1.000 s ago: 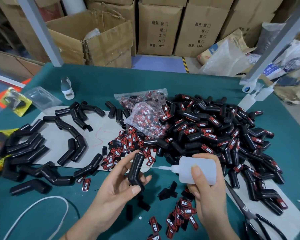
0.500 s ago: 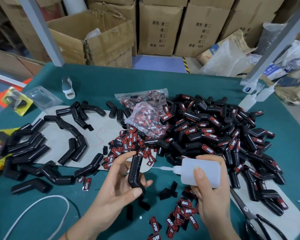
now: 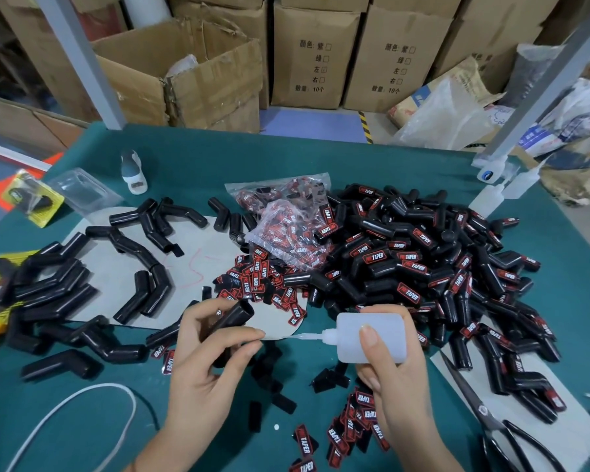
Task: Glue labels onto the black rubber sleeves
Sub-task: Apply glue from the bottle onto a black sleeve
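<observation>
The left hand [image 3: 205, 362] grips a bent black rubber sleeve [image 3: 234, 316] between thumb and fingers, its open end tilted up and away. The right hand [image 3: 395, 373] is wrapped round a white glue bottle [image 3: 372, 335] lying sideways, the nozzle pointing at the left hand's fingertips.

Near the middle of the worktop [image 3: 321, 165] lie two clear plastic bags [image 3: 286, 226] packed with red and black labels; more loose labels [image 3: 252, 281] spill out just in front of them onto a grey sheet [image 3: 116, 260]. Another small heap of labels [image 3: 351, 427] sits at the near edge under the right wrist. A big pile of labelled sleeves [image 3: 423, 267] fills the right half, reaching close to the right edge, where scissors [image 3: 498, 427] lie on a second grey sheet. Bare sleeves [image 3: 52, 291] crowd the left edge. An empty clear blister tray [image 3: 82, 192] sits at the far left corner. Open green surface shows along the far edge and at the near left, crossed there by a white cord [image 3: 82, 403]. An open cardboard box [image 3: 184, 80] stands beyond the worktop.
</observation>
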A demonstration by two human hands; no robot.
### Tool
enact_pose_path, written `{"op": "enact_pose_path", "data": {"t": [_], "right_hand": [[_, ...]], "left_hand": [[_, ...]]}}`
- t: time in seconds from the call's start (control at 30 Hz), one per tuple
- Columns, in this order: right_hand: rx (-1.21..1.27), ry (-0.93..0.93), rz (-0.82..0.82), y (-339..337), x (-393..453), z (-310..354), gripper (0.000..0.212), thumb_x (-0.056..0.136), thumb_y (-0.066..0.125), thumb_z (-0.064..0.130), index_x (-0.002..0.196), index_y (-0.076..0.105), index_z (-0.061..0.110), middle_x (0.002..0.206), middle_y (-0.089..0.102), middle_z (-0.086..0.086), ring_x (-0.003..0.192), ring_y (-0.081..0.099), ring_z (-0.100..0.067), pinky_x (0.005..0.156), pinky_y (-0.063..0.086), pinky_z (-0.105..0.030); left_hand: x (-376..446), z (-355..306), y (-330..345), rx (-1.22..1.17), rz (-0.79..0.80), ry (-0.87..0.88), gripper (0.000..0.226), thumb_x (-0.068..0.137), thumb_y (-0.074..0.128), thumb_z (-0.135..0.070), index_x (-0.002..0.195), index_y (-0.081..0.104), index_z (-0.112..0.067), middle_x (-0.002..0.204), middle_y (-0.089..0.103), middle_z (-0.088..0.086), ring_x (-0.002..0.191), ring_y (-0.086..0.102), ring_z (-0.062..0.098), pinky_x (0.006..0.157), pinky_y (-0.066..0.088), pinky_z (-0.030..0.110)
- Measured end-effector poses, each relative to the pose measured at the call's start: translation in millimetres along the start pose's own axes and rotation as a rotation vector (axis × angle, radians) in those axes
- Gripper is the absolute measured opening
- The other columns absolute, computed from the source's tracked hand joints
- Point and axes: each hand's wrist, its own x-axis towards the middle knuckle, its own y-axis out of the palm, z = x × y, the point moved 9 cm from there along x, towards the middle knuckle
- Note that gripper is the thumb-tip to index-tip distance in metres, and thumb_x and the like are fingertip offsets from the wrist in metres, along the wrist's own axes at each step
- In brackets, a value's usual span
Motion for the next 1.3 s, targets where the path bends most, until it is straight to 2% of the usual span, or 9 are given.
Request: {"op": "enact_pose_path", "data": {"t": [0.17,0.37,0.43,0.57,0.63,0.77,0.97,1.17,1.3], "right_hand": [[-0.005,0.000,0.001,2,0,2,0.070,0.070,0.083,0.072,0.113,0.063,0.021,0.087,0.064,-0.006,0.055,0.048,-0.001,0.048,0.038,-0.015],[-0.014,0.012,0.016,6,-2,1,0.065,0.071,0.082,0.072,0.110,0.064,0.023,0.085,0.064,-0.002,0.057,0.049,-0.001,0.048,0.038,-0.015],[-0.002,0.014,0.012,6,-3,1,0.064,0.070,0.082,0.072,0.107,0.064,0.024,0.083,0.063,-0.001,0.056,0.047,-0.001,0.047,0.037,-0.016],[0.068,0.021,-0.017,1,0,4,0.067,0.067,0.085,0.072,0.105,0.064,0.021,0.081,0.061,-0.006,0.050,0.038,-0.003,0.046,0.033,-0.018],[0.104,0.028,-0.013,1,0,6,0.067,0.066,0.086,0.070,0.104,0.064,0.020,0.079,0.060,-0.006,0.047,0.033,-0.005,0.046,0.032,-0.018],[0.149,0.049,0.003,3,0,6,0.058,0.070,0.086,0.060,0.103,0.064,0.018,0.074,0.057,-0.001,0.046,0.030,-0.004,0.046,0.031,-0.017],[0.135,0.027,0.010,3,0,9,0.062,0.067,0.088,0.064,0.103,0.065,0.019,0.080,0.059,-0.004,0.048,0.037,-0.003,0.046,0.032,-0.017],[0.032,-0.077,-0.085,-13,-2,21,0.072,0.065,0.086,0.073,0.110,0.063,0.023,0.083,0.063,0.000,0.053,0.050,0.000,0.047,0.039,-0.015],[0.008,-0.142,-0.106,-19,-8,29,0.066,0.069,0.086,0.069,0.108,0.063,0.021,0.084,0.063,0.000,0.056,0.053,0.002,0.049,0.043,-0.015]], "left_hand": [[1,-10,-1,0.056,-0.014,0.115,0.020,0.106,0.060,-0.042,0.100,0.074,-0.029,0.131,0.049,-0.008,0.120,0.054,0.009,0.101,0.041,0.012],[-3,-9,-4,0.216,-0.018,0.251,0.012,0.102,0.063,-0.023,0.109,0.072,-0.020,0.140,0.044,-0.009,0.126,0.055,0.021,0.103,0.048,0.038],[-1,-13,-8,0.236,-0.062,0.261,0.016,0.105,0.060,-0.025,0.103,0.073,-0.017,0.133,0.045,-0.005,0.126,0.053,0.013,0.102,0.047,0.030],[7,0,-21,0.141,-0.146,0.042,0.010,0.096,0.060,-0.026,0.096,0.067,-0.032,0.127,0.048,-0.016,0.130,0.047,-0.005,0.105,0.033,0.008],[7,16,-15,0.033,-0.098,-0.129,0.010,0.097,0.059,-0.036,0.089,0.065,-0.038,0.119,0.057,-0.013,0.126,0.053,0.003,0.103,0.039,0.018],[-3,34,6,-0.362,0.006,-0.296,0.039,0.101,0.059,-0.057,0.089,0.068,-0.022,0.092,0.057,0.004,0.075,0.055,0.031,0.075,0.044,0.040],[-12,40,19,-0.486,0.134,-0.389,0.032,0.098,0.068,-0.040,0.121,0.074,-0.020,0.110,0.065,0.011,0.081,0.062,0.029,0.086,0.050,0.036],[-14,20,36,-0.793,0.328,-0.442,0.046,0.103,0.047,-0.018,0.147,0.062,-0.014,0.146,0.062,0.017,0.134,0.059,0.035,0.102,0.053,0.037],[-17,19,38,-0.807,0.352,-0.466,0.045,0.103,0.053,-0.015,0.148,0.061,-0.019,0.151,0.057,0.016,0.128,0.062,0.038,0.095,0.055,0.039]]}}
